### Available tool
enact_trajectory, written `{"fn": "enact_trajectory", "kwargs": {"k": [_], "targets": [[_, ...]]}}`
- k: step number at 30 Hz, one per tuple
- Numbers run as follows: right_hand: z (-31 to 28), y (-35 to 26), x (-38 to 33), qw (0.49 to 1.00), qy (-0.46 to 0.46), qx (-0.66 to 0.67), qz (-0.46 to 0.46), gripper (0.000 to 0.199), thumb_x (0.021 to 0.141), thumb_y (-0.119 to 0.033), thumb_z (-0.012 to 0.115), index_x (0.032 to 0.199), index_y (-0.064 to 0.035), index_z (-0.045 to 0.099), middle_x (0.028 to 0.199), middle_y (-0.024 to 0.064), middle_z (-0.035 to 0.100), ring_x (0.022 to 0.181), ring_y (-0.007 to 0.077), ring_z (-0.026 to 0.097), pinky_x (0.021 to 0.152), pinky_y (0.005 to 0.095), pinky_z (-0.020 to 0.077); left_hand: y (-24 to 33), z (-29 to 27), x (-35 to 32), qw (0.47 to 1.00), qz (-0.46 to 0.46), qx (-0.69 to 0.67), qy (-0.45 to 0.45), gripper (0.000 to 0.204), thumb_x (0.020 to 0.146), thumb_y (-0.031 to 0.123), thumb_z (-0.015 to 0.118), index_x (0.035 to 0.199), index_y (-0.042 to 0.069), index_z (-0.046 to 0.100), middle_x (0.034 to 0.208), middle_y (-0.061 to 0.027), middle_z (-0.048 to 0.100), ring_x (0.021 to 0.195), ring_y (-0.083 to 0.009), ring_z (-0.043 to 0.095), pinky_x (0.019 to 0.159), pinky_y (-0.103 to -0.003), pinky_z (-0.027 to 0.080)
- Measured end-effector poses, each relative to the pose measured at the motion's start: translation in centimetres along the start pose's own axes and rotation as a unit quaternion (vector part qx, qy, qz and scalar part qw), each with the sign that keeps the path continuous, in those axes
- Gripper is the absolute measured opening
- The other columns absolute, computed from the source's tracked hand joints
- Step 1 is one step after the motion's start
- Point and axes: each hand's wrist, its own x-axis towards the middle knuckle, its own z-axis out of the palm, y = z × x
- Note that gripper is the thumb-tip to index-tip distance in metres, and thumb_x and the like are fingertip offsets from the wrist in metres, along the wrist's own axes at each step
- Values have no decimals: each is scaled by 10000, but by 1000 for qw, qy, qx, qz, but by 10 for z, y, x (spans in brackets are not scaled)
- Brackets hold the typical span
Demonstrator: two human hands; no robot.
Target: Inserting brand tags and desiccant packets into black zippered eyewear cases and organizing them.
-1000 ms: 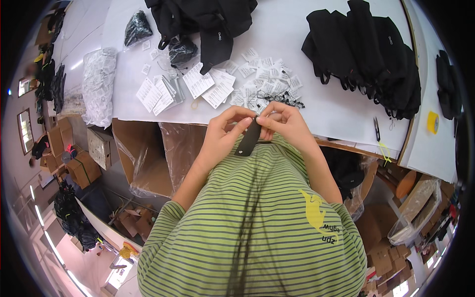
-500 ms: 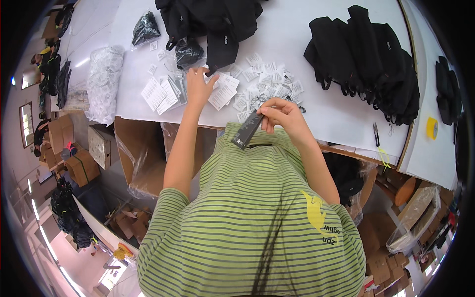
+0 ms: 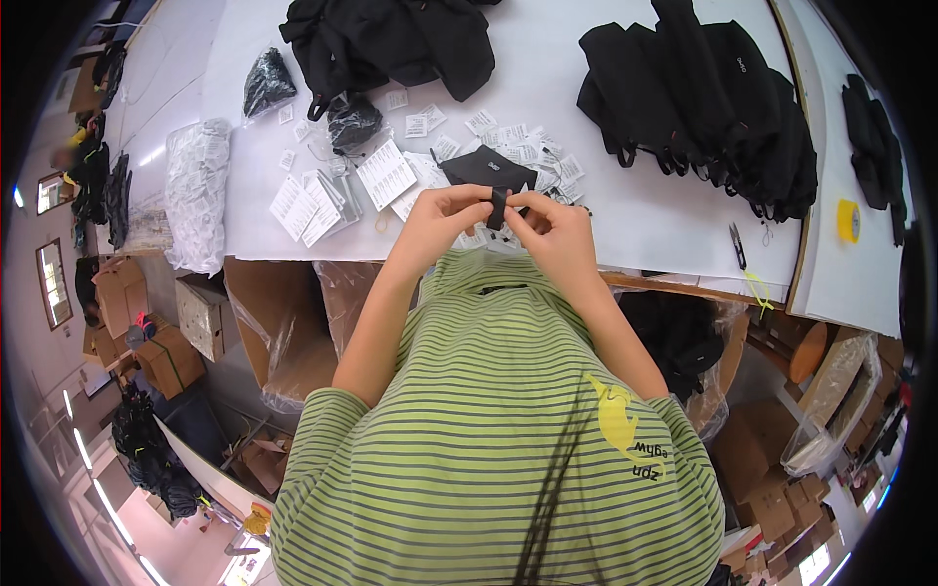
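Observation:
My left hand [image 3: 442, 223] and my right hand [image 3: 559, 234] meet in front of my chest at the table's near edge. Their fingertips pinch a short black strip [image 3: 497, 207] from both sides. Whether it is the dark tag seen edge-on or a loop of the bag, I cannot tell. Just beyond my fingers lies a black fabric bag [image 3: 481, 168] with a small light mark. It rests over a spread of small white labels [image 3: 523, 146]. Larger white printed cards [image 3: 386, 174] lie by my left hand, and more cards [image 3: 311, 210] are fanned out further left.
A heap of black bags [image 3: 391, 44] lies at the back, a row of black bags [image 3: 699, 107] at the right. Thread snips [image 3: 738, 246] and a yellow tape roll [image 3: 848, 222] are further right. Plastic packs [image 3: 198, 195] stand left; cardboard boxes [image 3: 274, 322] sit below the table.
My left hand has come from the cards to join my right hand. A black bag now lies before me on the labels. The dark tag's flat face no longer shows.

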Motion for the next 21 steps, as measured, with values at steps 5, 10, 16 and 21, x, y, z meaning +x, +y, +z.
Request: {"fn": "enact_trajectory", "kwargs": {"k": [5,10,16,21], "targets": [[-1,-1,-2,1000,-15,-13,-14,138,797,-112,688,912,-40,707,525,2,550,451,35,425,438,215,328,-1,-9,-2,999,-35,-10,-33,229,838,101,640,1044,13,687,778,-25,648,544,-27,442,478,-170,332],[-1,0,-1,998,-39,-39,-31,142,785,-115,697,903,-37,710,523,14,548,447,43,426,440,220,333,-9,-11,-5,998,-52,-26,-38,212,835,70,643,1035,16,689,762,-24,642,482,-17,407,428,-163,285],[-1,-2,0,995,-51,85,7,188,827,-137,669,966,-26,608,601,24,572,515,105,521,514,252,404,-13,2,-16,993,-45,-2,110,140,815,53,663,944,4,683,750,-26,639,536,-34,486,466,-178,364],[-23,-11,-1,919,-25,393,21,185,844,-25,650,957,-57,507,810,23,587,760,81,559,686,212,435,5,11,-29,938,213,72,264,92,873,47,616,913,-35,626,1018,-101,641,821,-103,586,732,-241,471]]}}
